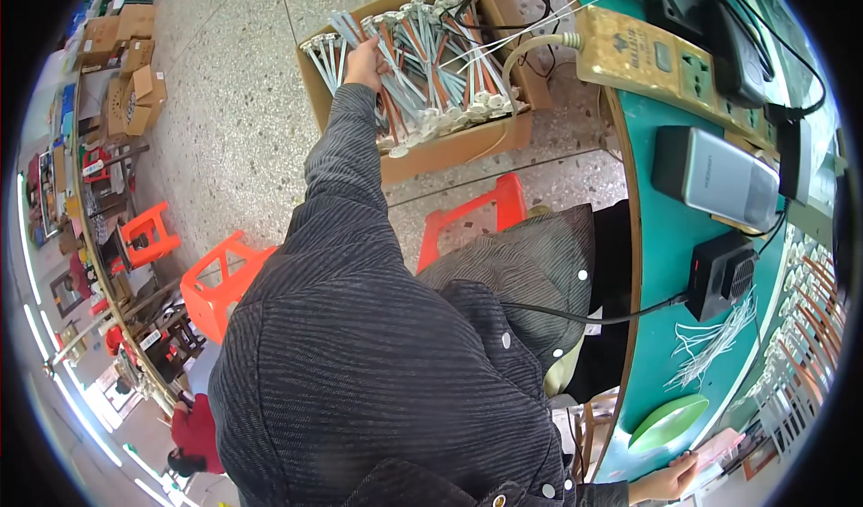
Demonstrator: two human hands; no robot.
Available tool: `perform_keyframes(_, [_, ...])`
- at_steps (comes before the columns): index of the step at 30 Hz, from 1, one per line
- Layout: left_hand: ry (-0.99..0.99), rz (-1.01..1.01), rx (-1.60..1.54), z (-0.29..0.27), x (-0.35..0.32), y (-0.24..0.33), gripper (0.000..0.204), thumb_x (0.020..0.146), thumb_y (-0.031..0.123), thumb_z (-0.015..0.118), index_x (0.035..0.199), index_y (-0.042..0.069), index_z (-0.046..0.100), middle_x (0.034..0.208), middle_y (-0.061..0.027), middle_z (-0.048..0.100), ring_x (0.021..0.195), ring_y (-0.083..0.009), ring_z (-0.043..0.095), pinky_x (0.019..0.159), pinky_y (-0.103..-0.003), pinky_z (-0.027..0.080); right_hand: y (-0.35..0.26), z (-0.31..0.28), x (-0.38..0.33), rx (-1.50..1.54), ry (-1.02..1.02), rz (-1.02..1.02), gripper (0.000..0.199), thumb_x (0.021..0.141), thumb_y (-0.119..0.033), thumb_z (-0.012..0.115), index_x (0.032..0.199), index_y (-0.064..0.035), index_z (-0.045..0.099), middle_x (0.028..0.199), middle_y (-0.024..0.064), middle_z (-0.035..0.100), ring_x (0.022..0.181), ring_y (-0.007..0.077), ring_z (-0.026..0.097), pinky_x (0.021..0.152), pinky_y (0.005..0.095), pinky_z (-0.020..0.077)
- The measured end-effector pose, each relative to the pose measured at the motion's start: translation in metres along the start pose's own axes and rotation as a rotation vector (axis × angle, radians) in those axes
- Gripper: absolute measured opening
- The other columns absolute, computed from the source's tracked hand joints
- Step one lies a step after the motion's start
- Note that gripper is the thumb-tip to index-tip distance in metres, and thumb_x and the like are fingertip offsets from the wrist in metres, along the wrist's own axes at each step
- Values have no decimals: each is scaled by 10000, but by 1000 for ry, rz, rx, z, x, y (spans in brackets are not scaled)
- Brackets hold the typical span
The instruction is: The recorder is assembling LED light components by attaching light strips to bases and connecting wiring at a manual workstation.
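Stretched out over the floor, my left hand reaches into an open cardboard box. Its fingers close around a bundle of thin grey wires near the box's left side. The box is filled with similar grey and orange-brown wire pieces that have white round ends. Far off at the lower right, my right hand is beside the table's edge with its fingers curled together. What they hold, if anything, I cannot make out. Near it lie a green oval dish and a pinkish flat thing.
On the green table are a power strip, a grey box-shaped device, a black device and white strands. Cables hang over the carton. Red stools stand on the speckled floor. Someone in red is farther off.
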State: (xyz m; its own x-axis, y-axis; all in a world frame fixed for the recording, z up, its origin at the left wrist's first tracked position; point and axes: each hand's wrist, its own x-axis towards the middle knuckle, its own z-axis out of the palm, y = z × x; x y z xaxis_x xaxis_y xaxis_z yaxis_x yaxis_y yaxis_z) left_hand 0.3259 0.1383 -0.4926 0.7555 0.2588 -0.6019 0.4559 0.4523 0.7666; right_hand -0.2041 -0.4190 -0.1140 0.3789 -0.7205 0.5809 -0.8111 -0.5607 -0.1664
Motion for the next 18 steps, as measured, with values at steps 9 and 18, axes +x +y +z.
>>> perform_keyframes(9, [-508,-308,-68,23,26,-37,383,1024,266,506,704,128,348,530,42,279,435,-102,241,474,-267,290,40,-3,-14,-30,-222,175,314,958,-242,629,1062,45,704,888,57,701,747,101,619,641,217,491])
perform_keyframes(18, [-313,-283,70,38,76,-79,353,1000,342,537,833,32,524,683,-83,508,584,-204,509,743,-445,531,31,-10,-21,30,-301,210,266,959,-210,633,1042,33,702,805,0,638,670,57,526,567,198,415])
